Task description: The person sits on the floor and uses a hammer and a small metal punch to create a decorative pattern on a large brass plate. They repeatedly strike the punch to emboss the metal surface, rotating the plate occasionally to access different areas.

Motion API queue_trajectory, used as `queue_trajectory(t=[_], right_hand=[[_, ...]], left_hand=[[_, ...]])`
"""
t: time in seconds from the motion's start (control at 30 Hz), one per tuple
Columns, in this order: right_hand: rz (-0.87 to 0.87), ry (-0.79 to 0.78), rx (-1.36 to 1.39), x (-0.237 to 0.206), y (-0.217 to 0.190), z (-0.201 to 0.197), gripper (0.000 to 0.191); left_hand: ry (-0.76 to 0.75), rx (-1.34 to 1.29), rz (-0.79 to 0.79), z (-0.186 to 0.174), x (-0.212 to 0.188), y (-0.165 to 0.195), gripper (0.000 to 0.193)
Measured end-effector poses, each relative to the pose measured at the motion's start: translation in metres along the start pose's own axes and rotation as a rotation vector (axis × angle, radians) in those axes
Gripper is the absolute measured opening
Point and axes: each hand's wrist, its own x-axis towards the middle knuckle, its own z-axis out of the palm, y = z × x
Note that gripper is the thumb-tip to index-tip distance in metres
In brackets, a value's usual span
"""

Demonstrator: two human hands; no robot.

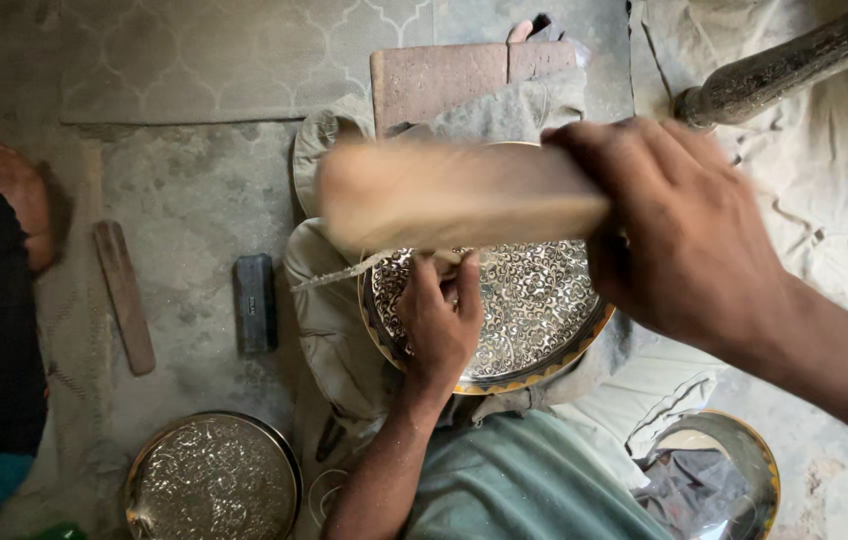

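Bare forearms, no sleeves; grey-green garment over the lap.

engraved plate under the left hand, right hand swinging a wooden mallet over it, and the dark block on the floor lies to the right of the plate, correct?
Not quite. In the head view the dark block lies left of the engraved plate, not right. The left hand rests on the plate; the right hand holds the blurred wooden mallet above it.

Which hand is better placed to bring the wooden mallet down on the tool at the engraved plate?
Probably the right hand: it grips the raised wooden mallet above the engraved plate. The left hand rests on the plate, pinching a thin tool.
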Motion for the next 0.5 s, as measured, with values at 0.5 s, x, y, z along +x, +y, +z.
queue_trajectory(t=[0.5], right_hand=[[0.630, -0.120, 0.143, -0.108, 0.031, 0.013, 0.048]], left_hand=[[-0.239, -0.041, -0.025, -0.024, 0.037, 0.044, 0.023]])
